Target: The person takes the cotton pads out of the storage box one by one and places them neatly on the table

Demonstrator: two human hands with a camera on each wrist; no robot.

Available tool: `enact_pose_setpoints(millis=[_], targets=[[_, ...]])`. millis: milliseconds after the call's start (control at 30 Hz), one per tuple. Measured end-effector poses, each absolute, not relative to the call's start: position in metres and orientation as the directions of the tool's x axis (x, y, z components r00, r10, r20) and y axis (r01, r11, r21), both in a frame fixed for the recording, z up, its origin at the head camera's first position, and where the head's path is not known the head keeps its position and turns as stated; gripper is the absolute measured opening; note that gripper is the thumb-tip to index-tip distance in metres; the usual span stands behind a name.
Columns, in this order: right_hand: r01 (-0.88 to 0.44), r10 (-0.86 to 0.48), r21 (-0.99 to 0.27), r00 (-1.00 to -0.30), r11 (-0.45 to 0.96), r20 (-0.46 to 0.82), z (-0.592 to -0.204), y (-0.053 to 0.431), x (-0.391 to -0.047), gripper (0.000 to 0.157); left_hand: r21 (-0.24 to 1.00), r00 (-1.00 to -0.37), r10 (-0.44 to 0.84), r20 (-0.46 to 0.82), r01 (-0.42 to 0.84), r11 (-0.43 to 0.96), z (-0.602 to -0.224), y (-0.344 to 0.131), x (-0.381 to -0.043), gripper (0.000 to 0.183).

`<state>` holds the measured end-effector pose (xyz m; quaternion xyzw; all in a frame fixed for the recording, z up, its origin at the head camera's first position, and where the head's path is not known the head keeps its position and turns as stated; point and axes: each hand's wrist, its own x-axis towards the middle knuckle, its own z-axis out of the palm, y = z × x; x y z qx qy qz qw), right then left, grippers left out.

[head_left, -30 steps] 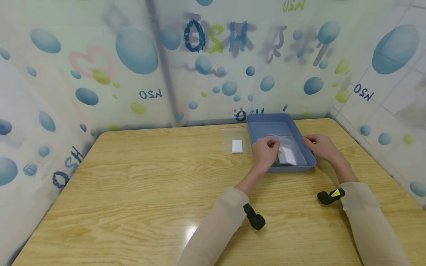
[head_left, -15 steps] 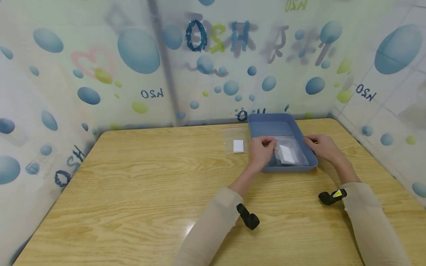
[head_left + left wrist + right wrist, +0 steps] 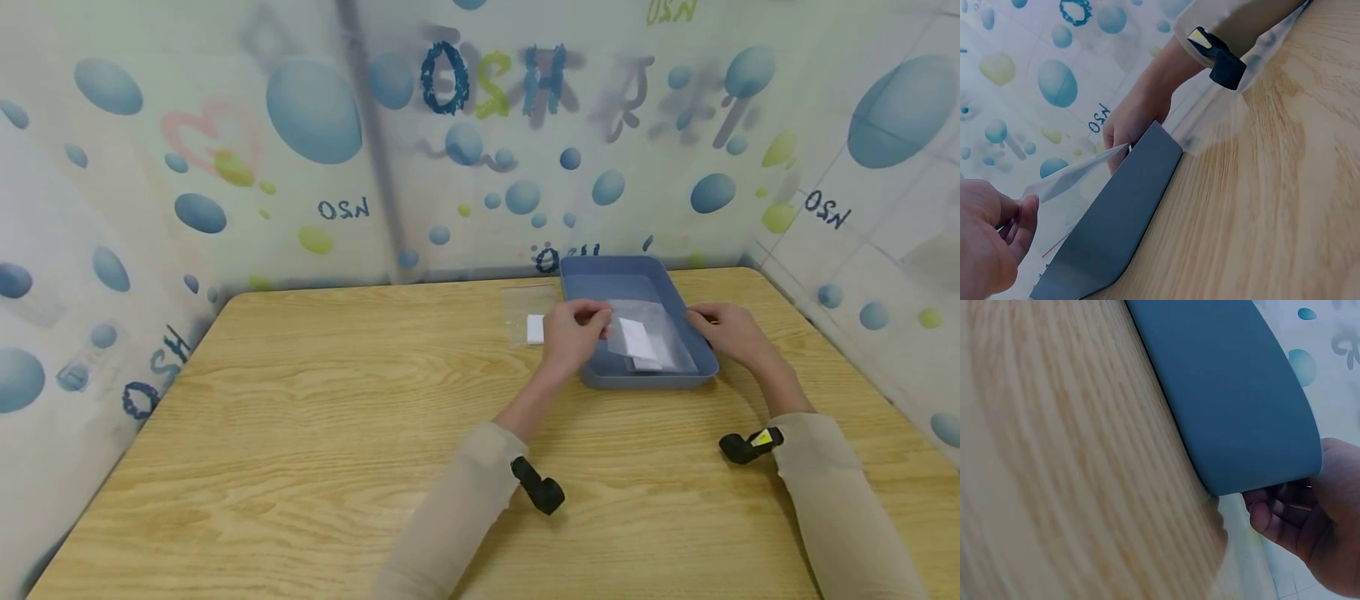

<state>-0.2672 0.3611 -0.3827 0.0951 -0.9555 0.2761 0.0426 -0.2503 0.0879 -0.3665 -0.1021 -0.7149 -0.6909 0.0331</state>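
Our left hand [image 3: 572, 336] pinches bag [image 3: 632, 310] at its 9 o'clock edge, right hand [image 3: 726, 330] grips tray [image 3: 651, 382] at 3; edge-only pinch could slip.

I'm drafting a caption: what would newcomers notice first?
Probably the bubble-patterned backdrop with mirrored H2O lettering, behind the wooden table. Next, the blue tray at the table's far right, its right side held by the right hand, while the left hand pinches a clear bag over it.
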Motion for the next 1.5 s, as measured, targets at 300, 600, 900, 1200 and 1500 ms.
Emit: enact_pose_setpoints(millis=[300, 600, 900, 1200, 1500], targets=[[-0.195, -0.151, -0.523, -0.98, 0.83, 0.126, -0.383, 0.362, -0.265, 0.048, 0.986, -0.977, 0.139, 0.164, 0.167, 0.009, -0.368, 0.071, -0.257, 0.011], [-0.182, -0.144, -0.515, -0.983, 0.838, 0.114, -0.38, 0.36, -0.265, 0.048, 0.989, -0.981, 0.135, 0.14, 0.133, -0.057, -0.364, 0.056, -0.261, 0.012], [-0.187, -0.15, -0.516, -0.982, 0.836, 0.113, -0.386, 0.361, -0.265, 0.048, 0.989, -0.985, 0.12, 0.123, 0.111, -0.099, -0.368, 0.039, -0.265, 0.012], [-0.187, -0.138, -0.517, -0.981, 0.835, 0.133, -0.384, 0.359, -0.266, 0.047, 0.98, -0.977, 0.133, 0.168, 0.151, -0.126, -0.361, 0.024, -0.272, 0.014], [-0.187, -0.146, -0.526, -0.982, 0.83, 0.119, -0.381, 0.358, -0.265, 0.048, 0.985, -0.986, 0.115, 0.119, 0.102, -0.14, -0.355, 0.009, -0.277, 0.019]])
